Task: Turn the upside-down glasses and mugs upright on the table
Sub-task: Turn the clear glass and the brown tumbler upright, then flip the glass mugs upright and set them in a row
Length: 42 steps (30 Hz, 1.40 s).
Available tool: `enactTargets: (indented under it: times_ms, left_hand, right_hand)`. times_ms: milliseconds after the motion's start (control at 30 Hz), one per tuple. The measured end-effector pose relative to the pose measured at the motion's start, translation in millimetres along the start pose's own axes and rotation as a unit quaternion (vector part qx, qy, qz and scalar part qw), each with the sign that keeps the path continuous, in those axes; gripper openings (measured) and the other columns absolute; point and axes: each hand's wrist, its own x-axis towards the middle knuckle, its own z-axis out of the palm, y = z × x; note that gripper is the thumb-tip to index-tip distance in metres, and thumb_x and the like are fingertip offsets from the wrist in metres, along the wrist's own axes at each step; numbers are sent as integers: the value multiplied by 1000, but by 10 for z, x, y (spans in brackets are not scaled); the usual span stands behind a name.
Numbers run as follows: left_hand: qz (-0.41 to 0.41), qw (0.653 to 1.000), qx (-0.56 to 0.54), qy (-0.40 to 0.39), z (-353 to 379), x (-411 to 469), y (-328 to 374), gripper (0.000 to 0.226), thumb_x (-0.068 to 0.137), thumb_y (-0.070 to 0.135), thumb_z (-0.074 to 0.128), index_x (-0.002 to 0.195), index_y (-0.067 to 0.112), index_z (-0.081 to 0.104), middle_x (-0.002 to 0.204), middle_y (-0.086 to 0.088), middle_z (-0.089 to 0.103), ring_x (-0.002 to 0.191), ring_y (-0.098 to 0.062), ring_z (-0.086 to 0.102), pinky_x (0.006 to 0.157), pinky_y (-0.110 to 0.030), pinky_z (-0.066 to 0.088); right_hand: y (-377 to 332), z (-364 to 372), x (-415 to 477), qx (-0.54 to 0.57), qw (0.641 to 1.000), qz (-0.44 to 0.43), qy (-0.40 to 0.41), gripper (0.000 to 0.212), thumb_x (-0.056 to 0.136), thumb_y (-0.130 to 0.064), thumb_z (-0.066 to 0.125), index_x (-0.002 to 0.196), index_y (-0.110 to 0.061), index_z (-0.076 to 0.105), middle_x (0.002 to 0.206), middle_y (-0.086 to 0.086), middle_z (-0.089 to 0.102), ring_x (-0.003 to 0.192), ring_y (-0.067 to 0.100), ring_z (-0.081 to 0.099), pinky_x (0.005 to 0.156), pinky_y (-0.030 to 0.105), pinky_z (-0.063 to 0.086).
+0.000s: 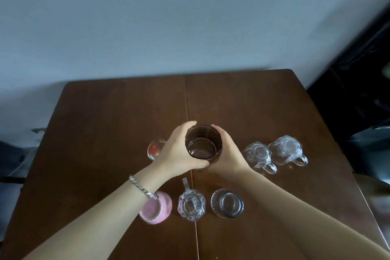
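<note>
A tall brown-tinted glass (203, 143) stands at the middle of the dark wooden table (105, 122), its open mouth facing up. My left hand (179, 152) wraps its left side and my right hand (226, 154) wraps its right side. Two clear handled mugs (258, 154) (288, 150) sit to the right, bases up. Near me stand a pink mug (156, 209), a clear faceted mug (191, 205) and a clear glass (226, 202), all base up. A glass with a red print (155, 149) is partly hidden behind my left hand.
A seam (187, 112) runs down the table's middle. A pale wall (168, 27) stands behind the table's far edge. Dark furniture (358, 91) borders the right side. The far half of the table holds nothing.
</note>
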Motion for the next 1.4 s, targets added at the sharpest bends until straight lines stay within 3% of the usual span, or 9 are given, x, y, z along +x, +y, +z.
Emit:
enactTargets:
  times_ms: [133,233,333,667,800,900,1200,1300,1400]
  left_hand:
    - [9,997,62,-35,-129,-65,-96,89,68,28,80,141,24,30,137,12,43,118,1,37,95,-17,32]
    - [52,973,220,50,-224,-181,-285,66,78,32,70,136,18,43,139,3,51,127,-12,48,102,-23,38]
    - [-17,949,302,90,-252,-232,-490,65,83,36,62,139,13,40,146,-5,45,135,-21,41,110,-32,36]
    - [-128,949,278,70,-110,-163,-559,72,86,36,59,144,10,25,150,-9,35,131,-24,45,96,-32,50]
    - [-146,942,297,52,-100,-139,-530,74,86,36,58,145,8,23,152,-12,32,135,-27,41,103,-36,45]
    - [-127,930,339,69,-35,-166,-437,73,87,37,54,145,8,21,154,-14,26,142,-29,27,114,-38,31]
    - [53,983,164,54,446,-267,288,61,87,27,58,141,16,32,151,-2,26,141,-18,26,108,-23,31]
    - [-40,999,-16,-21,631,-130,501,71,85,39,60,144,25,23,151,4,28,133,-13,37,103,-24,36]
    - [-171,957,-216,-97,769,41,668,74,83,45,59,144,23,23,137,-1,48,119,-18,54,99,-37,49]
  right_hand:
    - [49,12,95,-35,999,3,-14,82,49,-21,88,117,-34,44,117,-13,51,116,8,49,96,26,44]
    - [126,72,221,-52,997,27,-40,89,50,-13,86,127,-25,42,120,-9,48,115,9,48,96,24,42]
    - [199,164,297,-54,997,46,-32,94,46,-15,84,129,-23,40,124,-3,52,119,17,49,101,34,45]
    - [252,217,266,-116,988,80,-68,101,57,-15,84,140,-21,27,138,-1,47,125,20,50,99,39,47]
    - [266,-224,186,-441,893,28,-88,90,78,-16,69,149,-17,13,156,5,20,143,26,22,114,39,27]
    - [432,-656,69,-511,851,103,-60,76,80,-39,64,144,-27,25,148,7,29,134,31,33,107,40,34]
    - [645,-990,-181,-272,951,146,-13,62,65,-29,75,121,-34,48,114,0,50,92,23,61,74,31,51]
    - [508,-1116,-331,-132,987,85,18,62,59,-28,84,111,-40,51,111,-3,57,92,14,59,76,25,48]
    - [287,-1255,-510,2,999,35,27,65,56,-18,89,99,-47,49,104,-6,64,90,13,67,74,21,55]
